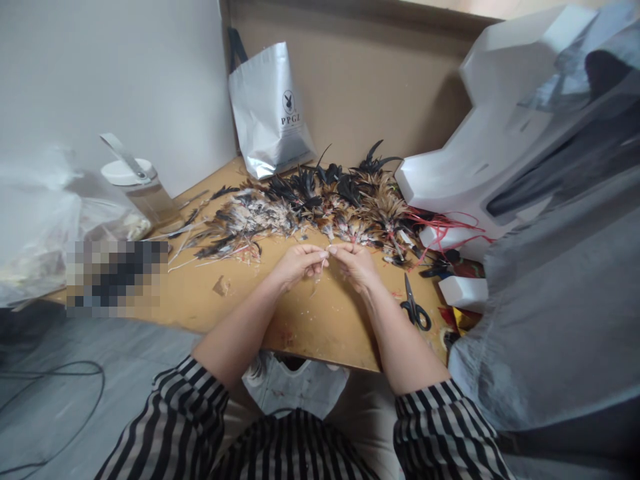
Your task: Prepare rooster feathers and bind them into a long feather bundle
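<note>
Just in front of the feather pile, both hands meet over the table. My left hand (pixel 304 261) is closed in a pinch on a thin white strand (pixel 321 268) that hangs below the fingers; whether it is a thread or a feather shaft I cannot make out. My right hand (pixel 354 263) also pinches at the upper end of the same strand, its fingertips nearly touching the left ones. Behind them lie brown and black feathers (pixel 385 200), with pale fluffy ones (pixel 255 213) to the left. Black-handled scissors (pixel 415 308) rest to the right of my right forearm.
A silver bag (pixel 267 113) stands behind the feathers. At left are a lidded bottle (pixel 145 193) and plastic bags (pixel 35 227). Red ribbon strands (pixel 445 230) and white foam pieces (pixel 450 160) crowd the right side, beside grey cloth (pixel 565 300). The table's front edge (pixel 325 360) is near my body.
</note>
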Motion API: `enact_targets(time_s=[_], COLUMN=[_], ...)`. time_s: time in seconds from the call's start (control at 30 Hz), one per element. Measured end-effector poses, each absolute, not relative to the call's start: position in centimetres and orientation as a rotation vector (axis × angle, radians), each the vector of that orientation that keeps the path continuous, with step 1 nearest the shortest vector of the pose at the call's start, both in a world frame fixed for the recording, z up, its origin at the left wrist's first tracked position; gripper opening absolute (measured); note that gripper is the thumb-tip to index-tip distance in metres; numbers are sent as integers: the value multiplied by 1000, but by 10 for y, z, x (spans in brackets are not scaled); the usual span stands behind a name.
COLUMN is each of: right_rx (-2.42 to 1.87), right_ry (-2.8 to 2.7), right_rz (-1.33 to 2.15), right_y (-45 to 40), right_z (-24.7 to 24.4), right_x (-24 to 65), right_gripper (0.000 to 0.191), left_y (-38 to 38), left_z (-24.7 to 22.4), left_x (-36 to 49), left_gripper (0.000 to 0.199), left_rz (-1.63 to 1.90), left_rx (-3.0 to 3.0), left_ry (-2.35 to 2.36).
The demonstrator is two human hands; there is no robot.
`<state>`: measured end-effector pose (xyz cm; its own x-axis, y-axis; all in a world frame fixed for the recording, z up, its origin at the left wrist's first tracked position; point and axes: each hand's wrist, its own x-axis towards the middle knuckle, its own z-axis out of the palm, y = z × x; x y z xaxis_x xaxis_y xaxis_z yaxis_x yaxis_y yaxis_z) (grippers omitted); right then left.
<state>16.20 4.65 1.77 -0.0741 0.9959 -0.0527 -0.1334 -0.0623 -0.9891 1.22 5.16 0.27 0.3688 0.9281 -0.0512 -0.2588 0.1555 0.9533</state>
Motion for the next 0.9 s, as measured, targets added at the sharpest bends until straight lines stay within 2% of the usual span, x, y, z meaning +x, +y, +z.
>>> enact_targets(time_s=[0.63,0.9], right_rx=[-1069,-1128], right_ry=[-1140,-1134], right_rz=[1304,1283], right_y=[50,49], right_z=[11,12], right_x=[161,160], right_gripper=[24,29], left_y=[52,51], left_z=[0,2], left_x=[12,14], left_gripper=[29,24], left_rz=[938,1020], left_rx=[1048,1071], left_ry=[746,828])
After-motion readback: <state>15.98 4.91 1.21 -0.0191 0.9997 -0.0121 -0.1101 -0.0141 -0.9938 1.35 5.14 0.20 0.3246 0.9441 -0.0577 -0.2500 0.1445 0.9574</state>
